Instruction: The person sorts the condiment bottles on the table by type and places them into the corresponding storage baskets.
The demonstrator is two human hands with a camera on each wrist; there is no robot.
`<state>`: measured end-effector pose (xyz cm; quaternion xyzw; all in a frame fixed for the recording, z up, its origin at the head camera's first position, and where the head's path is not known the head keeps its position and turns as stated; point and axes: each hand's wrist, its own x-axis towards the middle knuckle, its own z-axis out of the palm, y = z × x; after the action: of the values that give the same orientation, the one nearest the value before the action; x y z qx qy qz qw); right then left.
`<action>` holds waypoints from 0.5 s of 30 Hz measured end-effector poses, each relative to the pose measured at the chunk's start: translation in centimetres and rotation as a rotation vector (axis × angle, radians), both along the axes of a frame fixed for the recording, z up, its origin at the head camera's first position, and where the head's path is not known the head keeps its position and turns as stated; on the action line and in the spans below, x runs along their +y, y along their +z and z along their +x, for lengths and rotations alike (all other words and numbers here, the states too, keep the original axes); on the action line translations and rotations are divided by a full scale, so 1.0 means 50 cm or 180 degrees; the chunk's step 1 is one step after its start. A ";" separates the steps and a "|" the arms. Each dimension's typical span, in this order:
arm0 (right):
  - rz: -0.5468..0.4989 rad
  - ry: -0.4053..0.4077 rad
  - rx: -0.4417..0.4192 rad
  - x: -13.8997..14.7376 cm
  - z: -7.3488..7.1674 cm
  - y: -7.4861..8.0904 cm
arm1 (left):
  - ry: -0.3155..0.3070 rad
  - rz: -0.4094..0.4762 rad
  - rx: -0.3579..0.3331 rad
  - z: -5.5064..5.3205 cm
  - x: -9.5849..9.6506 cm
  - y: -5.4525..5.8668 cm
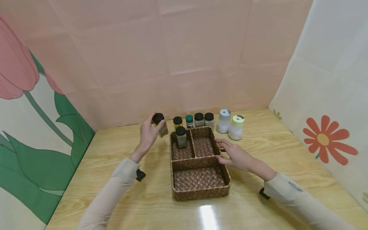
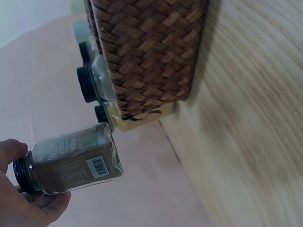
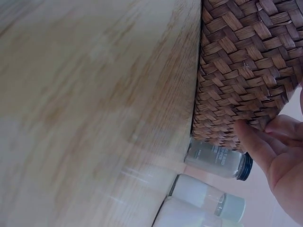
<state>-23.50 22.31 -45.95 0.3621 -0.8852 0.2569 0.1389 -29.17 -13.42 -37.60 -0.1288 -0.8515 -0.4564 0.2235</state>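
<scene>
My left hand pinches a square glass spice jar by its black lid. The jar holds brown powder and has a barcode label; it is held up left of the woven basket, tilted in the head view. My right hand holds the basket's right side, fingers at the rim and against the outer wall. Three compartments divide the basket. Its back left one contains another black-lidded spice jar, standing upright.
Behind the basket stand a yellowish black-lidded jar, a small green-capped bottle and two black-lidded jars. Right of them are a blue-topped shaker and a yellow-topped one. A pink cloth wall borders the wooden table.
</scene>
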 end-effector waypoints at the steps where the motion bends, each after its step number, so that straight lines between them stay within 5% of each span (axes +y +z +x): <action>1: -0.0012 0.0009 0.0013 0.000 0.000 0.001 | -0.0017 0.0013 0.0024 0.002 0.001 0.001; 15: 0.0033 -0.0034 -0.0062 0.000 0.002 0.005 | -0.0148 0.0055 0.0249 0.042 0.028 0.021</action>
<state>-23.41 22.32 -45.72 0.3557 -0.8897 0.2551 0.1299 -27.09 -12.04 -36.57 -0.1643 -0.8350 -0.4634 0.2471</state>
